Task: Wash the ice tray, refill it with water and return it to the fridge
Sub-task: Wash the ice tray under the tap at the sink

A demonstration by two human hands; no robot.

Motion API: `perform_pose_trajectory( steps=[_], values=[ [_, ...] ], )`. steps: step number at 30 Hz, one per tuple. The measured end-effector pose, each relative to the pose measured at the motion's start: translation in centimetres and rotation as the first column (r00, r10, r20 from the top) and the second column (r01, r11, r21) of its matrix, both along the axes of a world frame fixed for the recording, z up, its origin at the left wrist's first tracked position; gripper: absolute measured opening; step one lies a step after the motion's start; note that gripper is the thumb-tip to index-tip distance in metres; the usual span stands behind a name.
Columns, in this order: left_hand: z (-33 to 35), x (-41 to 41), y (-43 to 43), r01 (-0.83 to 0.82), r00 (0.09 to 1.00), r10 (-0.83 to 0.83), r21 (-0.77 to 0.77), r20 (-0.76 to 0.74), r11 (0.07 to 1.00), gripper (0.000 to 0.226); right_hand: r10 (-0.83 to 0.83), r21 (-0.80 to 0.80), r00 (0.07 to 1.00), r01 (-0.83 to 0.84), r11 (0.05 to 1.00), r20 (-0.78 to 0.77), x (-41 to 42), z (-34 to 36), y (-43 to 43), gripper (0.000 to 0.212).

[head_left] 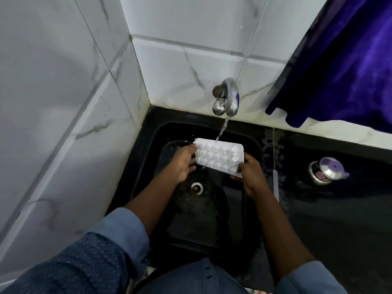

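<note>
Ice tray — white and tilted, held just below the tap over the black sink. The stream strikes its far long edge, and a thin run of water leaves its near edge toward the drain. My left grip is clamped on the short end to the tap's left, fingers curled round the rim. My right grip pinches the near corner to the tap's right. Whether the cells face up or down I cannot tell. I judge this to be the rinse, with refilling not yet begun.

Wet plastic held only at its ends may slip, and the tray would drop into the sink below the tap. The stream lands on the edge, not the middle — cells away from it may go unwashed unless I shift the tray across. Tilted like this it will hold no water, so it needs levelling before filling. Splash off the rim could reach the counter to the tap's right, where a steel pot stands.
</note>
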State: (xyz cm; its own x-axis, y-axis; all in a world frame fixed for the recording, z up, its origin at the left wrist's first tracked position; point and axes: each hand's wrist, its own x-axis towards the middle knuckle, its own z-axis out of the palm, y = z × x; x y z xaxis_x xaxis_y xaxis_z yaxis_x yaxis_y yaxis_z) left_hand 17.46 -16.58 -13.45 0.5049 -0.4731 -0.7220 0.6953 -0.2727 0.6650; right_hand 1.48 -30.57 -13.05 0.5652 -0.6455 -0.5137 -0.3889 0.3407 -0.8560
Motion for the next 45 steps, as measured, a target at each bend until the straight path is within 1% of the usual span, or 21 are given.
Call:
perform_pose_trajectory(
  steps=[4,8,11,13,15,19,24,27,31,33,36,41,45],
  values=[
    [-0.6,0.0,0.4,-0.016,1.0,0.016,-0.004,-0.013,1.0,0.019,-0.017,0.09,1.0,0.015,0.996,0.017,2.0,-0.1,0.4,0.04],
    [-0.5,-0.1,0.9,-0.031,0.999,0.031,0.005,-0.021,1.0,0.031,-0.029,0.122,0.999,0.025,0.992,0.03,4.8,0.0,0.6,0.023],
    [-0.3,0.0,1.4,-0.04,0.999,0.04,0.014,-0.021,0.999,0.033,-0.04,0.134,0.998,0.033,0.99,0.044,6.6,0.2,0.5,0.016],
    [-0.2,0.2,1.8,-0.048,0.999,0.048,0.015,-0.02,0.999,0.033,-0.048,0.139,0.997,0.04,0.989,0.055,7.7,0.2,0.3,0.02],
    [-0.2,0.5,2.3,-0.067,0.998,0.068,0.025,-0.007,0.997,0.025,-0.077,0.148,0.996,0.068,0.987,0.053,8.5,0.3,0.2,0.024],
    [-0.5,1.0,3.4,-0.08,0.997,0.081,0.059,0.002,0.995,0.019,-0.185,0.213,0.982,0.172,0.962,0.041,8.7,-0.2,0.1,0.021],
    [-0.8,1.2,4.2,-0.1,0.995,0.1,0.054,-0.004,0.994,0.021,-0.32,0.315,0.947,0.298,0.901,0.021,5.9,-2.1,-0.1,0.019],
    [-0.9,1.0,4.2,-0.115,0.993,0.117,0.063,-0.024,0.991,0.016,-0.351,0.299,0.936,0.327,0.896,0.028,3.4,-3.7,-0.4,0.025],
    [-1.5,0.7,4.0,-0.108,0.993,0.111,0.09,-0.032,0.99,0.021,-0.388,0.294,0.921,0.36,0.886,0.041,1.1,-5.1,-0.9,0.031],
    [-1.8,0.5,3.8,-0.099,0.994,0.102,0.086,-0.035,0.991,0.025,-0.409,0.322,0.911,0.374,0.87,0.046,0.5,-5.3,-1.3,0.033],
    [-2.1,0.3,3.6,-0.092,0.995,0.094,0.077,-0.029,0.993,0.038,-0.442,0.384,0.893,0.382,0.841,0.081,-0.2,-5.3,-2.1,0.035],
    [-1.6,0.5,3.4,-0.095,0.995,0.098,0.073,-0.032,0.993,0.038,-0.528,0.459,0.842,0.429,0.778,0.107,-0.2,-4.2,-3.2,0.028],
    [-1.5,0.8,3.5,-0.12,0.992,0.123,0.068,-0.04,0.99,0.042,-0.546,0.479,0.831,0.438,0.761,0.107,0.7,-4.2,-3.7,0.029]
  ],
)
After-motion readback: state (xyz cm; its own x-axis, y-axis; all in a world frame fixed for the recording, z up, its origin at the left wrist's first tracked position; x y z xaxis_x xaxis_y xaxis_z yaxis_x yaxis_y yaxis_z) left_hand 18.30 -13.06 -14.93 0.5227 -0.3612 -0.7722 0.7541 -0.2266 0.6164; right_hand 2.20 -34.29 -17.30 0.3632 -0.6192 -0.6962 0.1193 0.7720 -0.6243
